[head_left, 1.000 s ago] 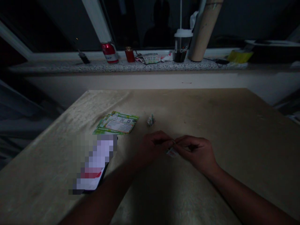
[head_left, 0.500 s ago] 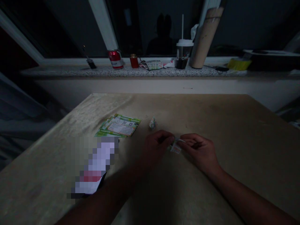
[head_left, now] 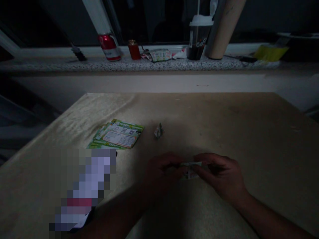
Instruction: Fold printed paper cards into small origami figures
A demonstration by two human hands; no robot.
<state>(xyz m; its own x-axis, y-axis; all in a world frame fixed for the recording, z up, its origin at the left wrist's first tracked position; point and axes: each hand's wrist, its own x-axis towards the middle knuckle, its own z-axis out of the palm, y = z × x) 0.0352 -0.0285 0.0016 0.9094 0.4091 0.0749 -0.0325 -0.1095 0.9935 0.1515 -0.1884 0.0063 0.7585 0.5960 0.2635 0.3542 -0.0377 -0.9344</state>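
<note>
My left hand (head_left: 161, 171) and my right hand (head_left: 221, 174) meet over the tan table (head_left: 224, 126), both pinching a small folded piece of paper (head_left: 191, 169) between their fingertips. The paper is pale with a little print and sits just above the tabletop. A small folded paper shape (head_left: 158, 130) stands on the table beyond my hands. A fanned stack of green printed cards (head_left: 117, 134) lies to the left of it.
A blurred phone-like object (head_left: 84, 189) lies at the near left. On the stone windowsill (head_left: 74, 64) stand a red can (head_left: 108, 48), a small red container (head_left: 134, 49), a lidded cup with a straw (head_left: 198, 36), a cardboard tube (head_left: 225, 28) and yellow packaging (head_left: 270, 53).
My view has tilted down, so hands and table sit lower in frame. The paper between my fingers has been turned and now lies flatter and wider between both hands.
</note>
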